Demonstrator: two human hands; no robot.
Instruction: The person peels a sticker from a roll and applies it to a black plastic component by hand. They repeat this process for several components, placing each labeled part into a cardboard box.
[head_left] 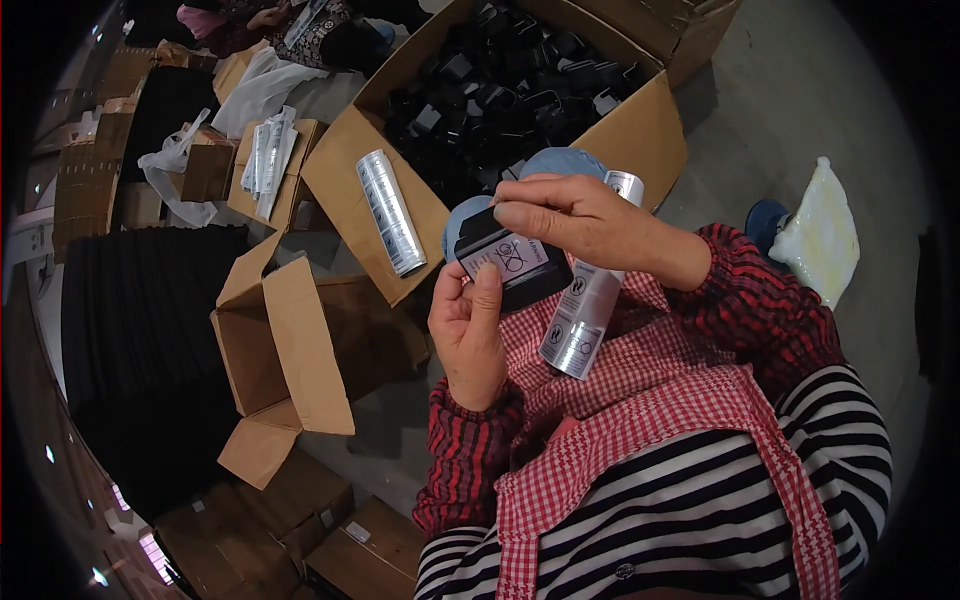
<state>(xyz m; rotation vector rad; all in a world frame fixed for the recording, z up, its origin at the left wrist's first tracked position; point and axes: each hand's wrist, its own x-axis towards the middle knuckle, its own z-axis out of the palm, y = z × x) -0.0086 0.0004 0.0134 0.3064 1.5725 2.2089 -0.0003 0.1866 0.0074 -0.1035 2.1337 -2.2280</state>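
Observation:
My left hand point(470, 335) grips a black plastic part point(530, 292) from its near left side, thumb resting on its face. A pale warning label point(505, 259) with printed symbols lies on that face. Over the upper edge of the same part, my right hand point(590, 222) is closed, thumb and fingers together at its corner; its fingertips partly hide that corner. Across my lap under the right wrist lies a silver roll of printed labels point(585, 325). Another silver label roll point(390, 213) rests on the flap of the big carton.
Ahead stands a large open carton point(635, 135) heaped with black plastic parts point(500, 85). An open small carton point(310, 340) is at left, beside a long dark stack point(150, 350). A white foam-like piece point(820, 235) lies right. Another person point(290, 30) sits at the far left.

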